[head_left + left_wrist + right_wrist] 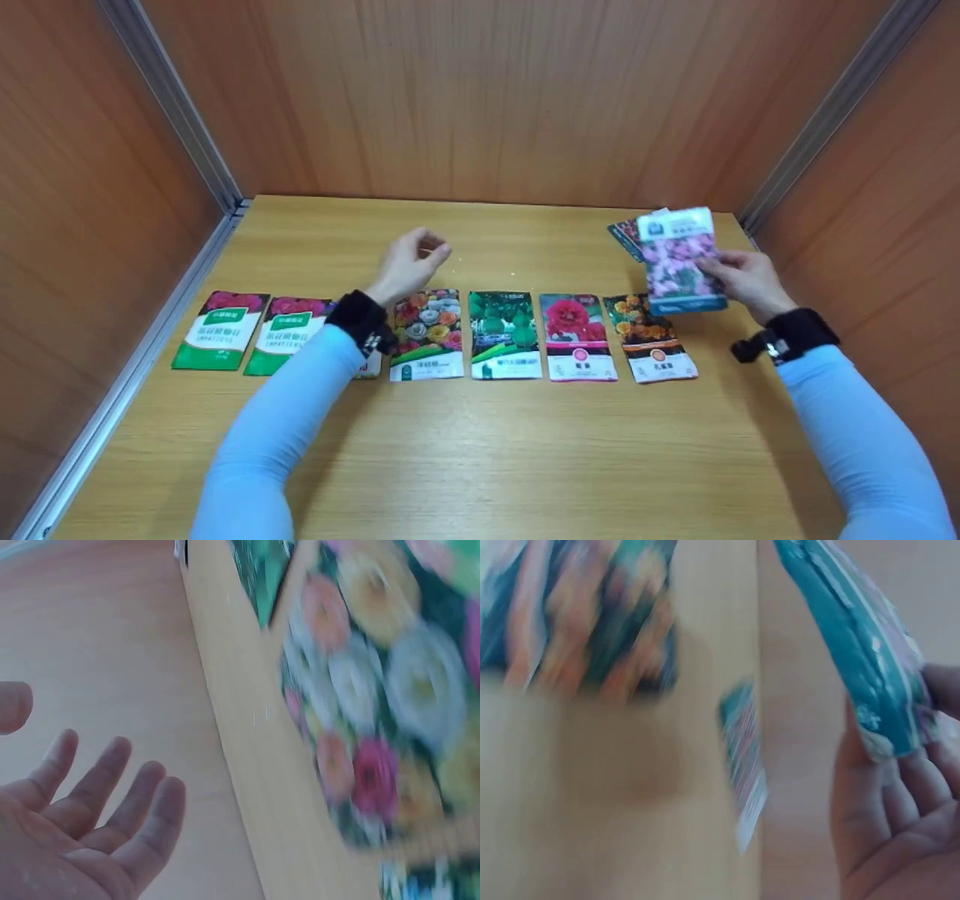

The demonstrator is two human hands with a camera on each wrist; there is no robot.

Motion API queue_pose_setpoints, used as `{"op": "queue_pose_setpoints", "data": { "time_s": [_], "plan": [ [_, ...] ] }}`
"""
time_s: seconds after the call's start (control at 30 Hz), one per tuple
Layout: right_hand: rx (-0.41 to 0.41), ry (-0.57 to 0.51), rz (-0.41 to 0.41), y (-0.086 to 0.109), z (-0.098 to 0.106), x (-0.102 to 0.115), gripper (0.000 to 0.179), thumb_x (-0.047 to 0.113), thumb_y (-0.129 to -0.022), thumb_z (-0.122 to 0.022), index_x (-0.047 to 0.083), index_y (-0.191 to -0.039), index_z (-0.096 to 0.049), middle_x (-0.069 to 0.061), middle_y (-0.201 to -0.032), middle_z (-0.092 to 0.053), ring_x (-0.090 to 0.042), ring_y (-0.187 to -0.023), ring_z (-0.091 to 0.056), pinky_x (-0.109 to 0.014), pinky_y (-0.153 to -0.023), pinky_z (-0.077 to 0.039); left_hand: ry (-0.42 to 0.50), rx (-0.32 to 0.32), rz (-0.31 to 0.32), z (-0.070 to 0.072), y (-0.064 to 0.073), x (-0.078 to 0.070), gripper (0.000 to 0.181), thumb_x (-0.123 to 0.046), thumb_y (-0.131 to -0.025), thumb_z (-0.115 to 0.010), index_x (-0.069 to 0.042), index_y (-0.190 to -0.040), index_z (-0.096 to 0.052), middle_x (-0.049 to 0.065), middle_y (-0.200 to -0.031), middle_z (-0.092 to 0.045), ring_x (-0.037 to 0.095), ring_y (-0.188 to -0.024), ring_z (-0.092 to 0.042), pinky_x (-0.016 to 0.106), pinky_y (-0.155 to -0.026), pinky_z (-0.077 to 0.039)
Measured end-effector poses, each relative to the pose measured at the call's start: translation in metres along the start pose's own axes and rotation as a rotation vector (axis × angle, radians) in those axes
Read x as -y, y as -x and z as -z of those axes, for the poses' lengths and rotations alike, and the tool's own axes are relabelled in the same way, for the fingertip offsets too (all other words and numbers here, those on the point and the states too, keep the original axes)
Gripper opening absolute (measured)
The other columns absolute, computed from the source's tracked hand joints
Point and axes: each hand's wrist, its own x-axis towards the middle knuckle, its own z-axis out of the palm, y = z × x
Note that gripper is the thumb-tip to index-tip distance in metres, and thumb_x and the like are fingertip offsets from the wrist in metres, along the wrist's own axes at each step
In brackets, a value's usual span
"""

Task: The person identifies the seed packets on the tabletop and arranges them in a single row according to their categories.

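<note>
My right hand (750, 281) pinches a seed packet (682, 259) with pink flowers by its right side, thumb on the front. In the right wrist view the packet's teal end (877, 682) faces the camera. In the head view it overlaps the top of the orange-flower packet (660, 352) and part of the packets at the back right (624, 238). Nothing is in my left hand (412, 262), which hovers with loosely bent fingers beyond the mixed-flower packet (427, 337). The left wrist view shows the left fingers (154, 832) spread beside that packet.
Along the row lie two green-and-white packets (217, 334), a packet mostly hidden by my left forearm, a green-fruit packet (505, 337) and a pink-flower packet (579, 341). Wood-patterned walls (480, 97) enclose the table (465, 457) at the back and both sides.
</note>
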Motion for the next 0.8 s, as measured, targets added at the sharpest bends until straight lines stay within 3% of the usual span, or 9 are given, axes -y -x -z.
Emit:
{"op": "queue_pose_setpoints", "data": {
  "time_s": [0.13,0.23,0.43,0.6,0.8],
  "plan": [
    [0.012,0.159,-0.149,0.015,0.029,-0.038,0.062,0.045,-0.076,-0.064,0.001,-0.118,-0.054,-0.004,-0.085,-0.064,-0.015,-0.073,-0.059,-0.030,-0.062,-0.049,-0.080,0.010,0.077,0.030,0.014,0.013,0.034,-0.048,-0.083,-0.054,-0.021,-0.104,-0.057,-0.004,-0.098,-0.058,0.015,-0.090,-0.052,0.034,-0.077,-0.043],
    [0.048,0.257,-0.208,0.027,0.041,-0.062,0.062,0.048,-0.077,-0.062,0.000,-0.116,-0.054,-0.004,-0.084,-0.063,-0.015,-0.073,-0.058,-0.031,-0.061,-0.048,-0.159,0.012,0.124,0.052,0.025,0.024,0.039,-0.053,-0.081,-0.053,-0.023,-0.105,-0.057,-0.004,-0.100,-0.057,0.015,-0.092,-0.051,0.035,-0.077,-0.043],
    [0.077,0.425,-0.183,0.037,0.044,-0.082,0.066,0.055,-0.078,-0.056,0.001,-0.116,-0.054,-0.009,-0.091,-0.060,-0.021,-0.077,-0.054,-0.030,-0.061,-0.046,-0.342,-0.011,0.173,0.083,0.046,0.040,0.054,-0.060,-0.078,-0.050,-0.020,-0.113,-0.056,0.003,-0.114,-0.055,0.025,-0.105,-0.047,0.045,-0.083,-0.038],
    [0.095,0.507,-0.162,0.035,0.039,-0.080,0.062,0.054,-0.078,-0.057,0.002,-0.113,-0.055,-0.013,-0.094,-0.059,-0.025,-0.080,-0.052,-0.028,-0.061,-0.044,-0.456,-0.037,0.215,0.088,0.058,0.044,0.060,-0.063,-0.076,-0.050,-0.019,-0.117,-0.054,0.005,-0.117,-0.054,0.026,-0.104,-0.049,0.048,-0.082,-0.038],
    [0.078,0.676,-0.165,0.036,0.032,-0.074,0.059,0.059,-0.074,-0.058,0.004,-0.097,-0.060,-0.009,-0.080,-0.057,-0.024,-0.072,-0.049,-0.030,-0.056,-0.038,-0.545,-0.033,0.177,0.080,0.059,0.040,0.063,-0.066,-0.075,-0.047,-0.018,-0.116,-0.055,0.005,-0.114,-0.056,0.026,-0.100,-0.050,0.048,-0.079,-0.040]
  ]
}}
